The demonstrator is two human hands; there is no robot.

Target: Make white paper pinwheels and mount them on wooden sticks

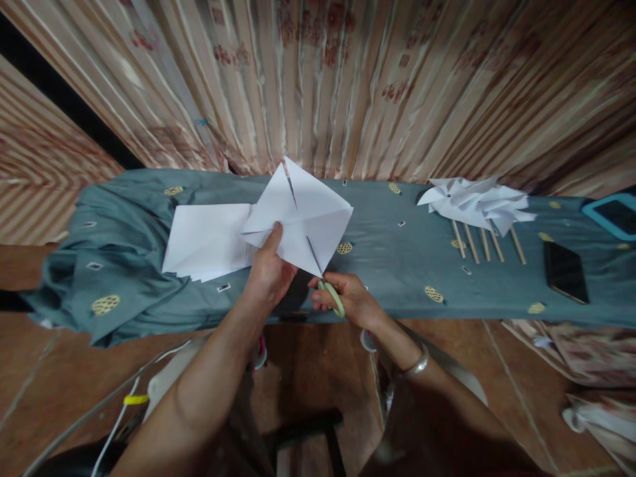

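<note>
My left hand (pixel 272 270) is closed on a white paper square (pixel 318 225), thumb on top and fingers beneath. Slits run inward from several of its corners, and crease lines cross its face. In my right hand (pixel 350 297) is a pair of scissors (pixel 334 298) with pale green handles, its fingers wrapped around them. The blades lie at the paper's near corner, along a slit; I cannot tell how far they are spread. A stack of white paper sheets (pixel 209 238) rests on the cloth to the left, partly under the held square.
Several paper pinwheels (pixel 477 204) on wooden sticks (pixel 484 245) lie at the right. Beyond them are a black phone (pixel 565 271) and a blue-framed device (pixel 616 215). A grey-green patterned cloth (pixel 387 265) covers the narrow table, bunched at the left. A pleated curtain (pixel 318 86) hangs behind.
</note>
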